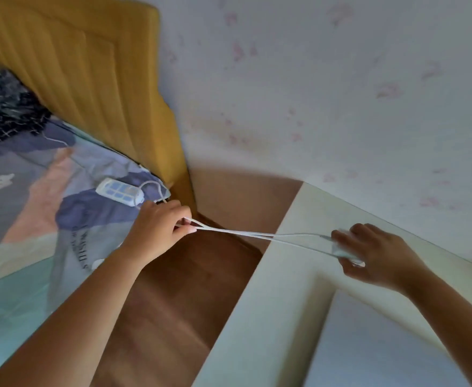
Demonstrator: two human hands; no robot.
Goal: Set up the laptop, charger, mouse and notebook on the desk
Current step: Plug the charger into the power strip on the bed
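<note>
My left hand (160, 227) pinches a loop of white charger cable (243, 234) over the gap between bed and desk. The cable runs in two strands to my right hand (380, 255), which grips the white charger brick (346, 254) just above the cream desk (279, 297). A silver-grey laptop (382, 347) lies at the lower right of the desk, partly out of frame. A white power strip (120, 191) lies on the bed just beyond my left hand, its own cord curling beside it. The whole frame is motion-blurred. No mouse or notebook is visible.
A bed with a blue, grey and pink cover (33, 205) fills the left, backed by a mustard padded headboard (75, 65). Dark checked fabric (6, 113) lies on the bed's far side. Brown wood floor (179, 289) shows between bed and desk. A patterned wall (340, 93) stands behind.
</note>
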